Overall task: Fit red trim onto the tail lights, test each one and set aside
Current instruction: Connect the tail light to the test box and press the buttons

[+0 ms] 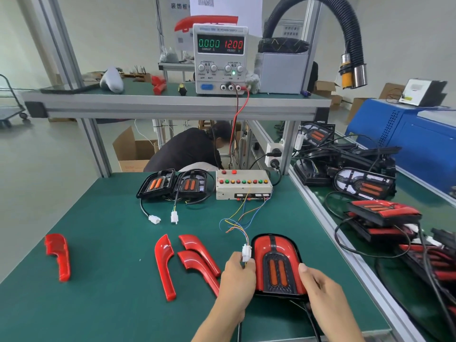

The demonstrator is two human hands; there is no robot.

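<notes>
Resting near the right edge of the green bench (98,243), toward its front, a tail light (276,265) with red trim already fitted is steadied by the right hand (318,287), whose thumb is pressed on the lens side while the fingers are curled round the housing's near right edge. A white connector (246,253), joined to thin coloured wires that run to the test box (243,185) at the back edge, is pinched by the left hand (237,275).

The lamp is judged light and stiff, a hollow plastic shell; its glossy trim is likely slippery and easily scuffed, so it is best taken by the black housing rim rather than the red face. The connector is small and rigid, and should be held by its body, since the fine wires could be pulled loose. The loose trim pieces look thin, springy and liable to snap at their narrow ends.

Four loose red trim pieces are counted: one (58,255) toward the left edge, three (187,262) grouped left of the hands. Two untrimmed tail lights (172,185) lie beside the test box, each with a white plug on its lead. On the adjoining bench to the right, a pile of lamps (370,193) is seen, too tangled to be counted.
</notes>
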